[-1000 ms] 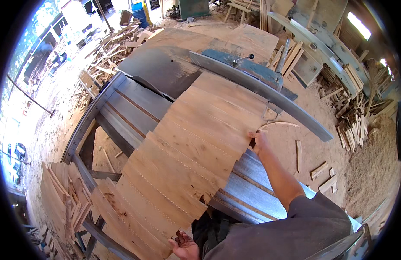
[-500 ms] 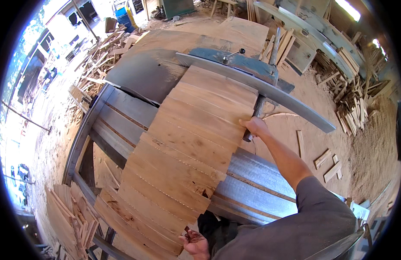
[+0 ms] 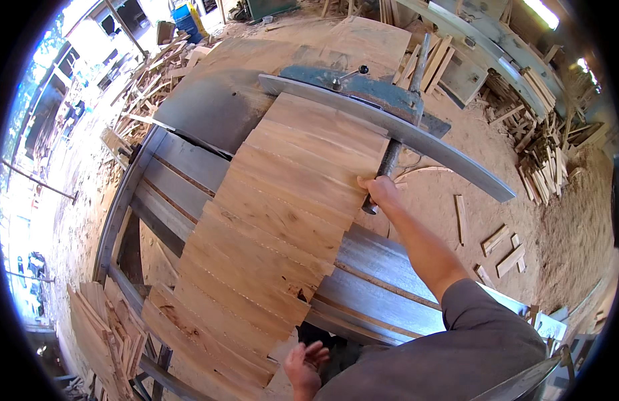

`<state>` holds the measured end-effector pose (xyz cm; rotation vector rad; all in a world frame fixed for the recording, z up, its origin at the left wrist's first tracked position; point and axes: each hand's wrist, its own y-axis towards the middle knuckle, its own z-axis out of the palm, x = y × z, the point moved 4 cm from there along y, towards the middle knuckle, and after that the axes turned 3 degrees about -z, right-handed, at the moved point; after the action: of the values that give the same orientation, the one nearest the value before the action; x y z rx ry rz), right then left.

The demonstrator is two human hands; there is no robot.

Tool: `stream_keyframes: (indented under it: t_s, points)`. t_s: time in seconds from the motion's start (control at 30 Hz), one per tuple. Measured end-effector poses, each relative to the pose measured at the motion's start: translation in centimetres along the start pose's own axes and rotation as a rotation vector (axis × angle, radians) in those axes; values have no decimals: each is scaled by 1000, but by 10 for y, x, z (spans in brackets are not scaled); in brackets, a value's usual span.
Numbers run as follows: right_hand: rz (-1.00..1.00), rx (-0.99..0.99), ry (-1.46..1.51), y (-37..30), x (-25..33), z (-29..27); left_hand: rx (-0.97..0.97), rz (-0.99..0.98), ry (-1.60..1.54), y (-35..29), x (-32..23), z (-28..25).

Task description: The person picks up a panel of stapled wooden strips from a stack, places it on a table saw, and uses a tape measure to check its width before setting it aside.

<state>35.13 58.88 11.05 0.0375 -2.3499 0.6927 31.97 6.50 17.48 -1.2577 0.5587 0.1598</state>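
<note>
A wide wooden panel (image 3: 256, 220), made of several boards side by side with stepped ends, lies across a metal machine table (image 3: 369, 274). Its far end meets a long grey metal fence (image 3: 450, 157). My right hand (image 3: 384, 192) is at the panel's right edge, thumb over the top; it crosses a dark round bar (image 3: 390, 159), and its other fingers are hidden. My left hand (image 3: 303, 366) hovers beside the panel's near right corner, fingers apart, slightly blurred, holding nothing. A dark knot hole marks the panel near that corner.
Upright offcut boards (image 3: 105, 334) lean at the lower left. A blue machine part (image 3: 363, 83) with a lever stands behind the fence. Loose strips (image 3: 510, 260) lie on the dusty floor to the right. Scrap wood (image 3: 142, 100) is heaped at the far left.
My left hand has come away from the panel's near edge, and its fingers have spread. My right hand keeps its place at the panel's right edge. The whole view has shifted slightly.
</note>
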Motion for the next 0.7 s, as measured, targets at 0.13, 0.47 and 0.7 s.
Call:
stream_keyframes:
  t_s: [0.13, 0.47, 0.7]
  points:
    - [-10, 39, 10, -5, 13, 6, -172, 1091, 969, 13, -81, 103]
    - [-1124, -117, -848, 12, 40, -52, -372, 1319, 1479, 100, -61, 158]
    - [-1191, 11, -963, 28, 44, -46, -394, 1352, 1486, 103, -62, 158]
